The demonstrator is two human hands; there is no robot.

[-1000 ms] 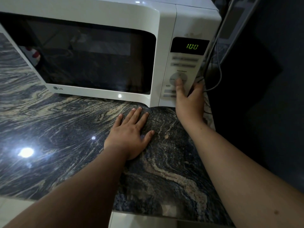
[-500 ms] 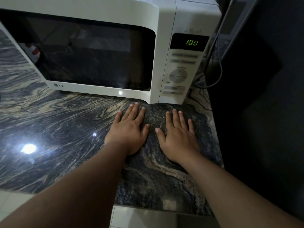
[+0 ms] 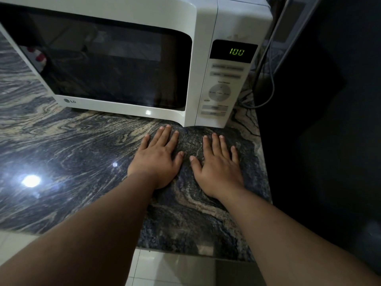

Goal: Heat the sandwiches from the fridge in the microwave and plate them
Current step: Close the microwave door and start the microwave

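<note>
A white microwave [image 3: 202, 65] stands at the back of a dark marbled counter [image 3: 66, 145], its door closed. The window [image 3: 111, 65] is dark and the inside is hidden; no sandwiches show. Its green display [image 3: 237, 52] reads 100 above the control panel [image 3: 219, 92]. My left hand [image 3: 157, 156] lies flat on the counter just in front of the door's lower right corner, fingers spread, holding nothing. My right hand [image 3: 217, 167] lies flat beside it, below the control panel, also holding nothing.
Grey cables [image 3: 266, 83] hang down right of the microwave. The counter's right edge [image 3: 262, 162] drops into a dark gap. White floor tiles [image 3: 175, 267] show below the counter's front edge. A lamp's glare [image 3: 31, 180] reflects on the left of the counter.
My right hand left the microwave's control dial and came down flat on the counter beside my left hand. My left hand has stayed put.
</note>
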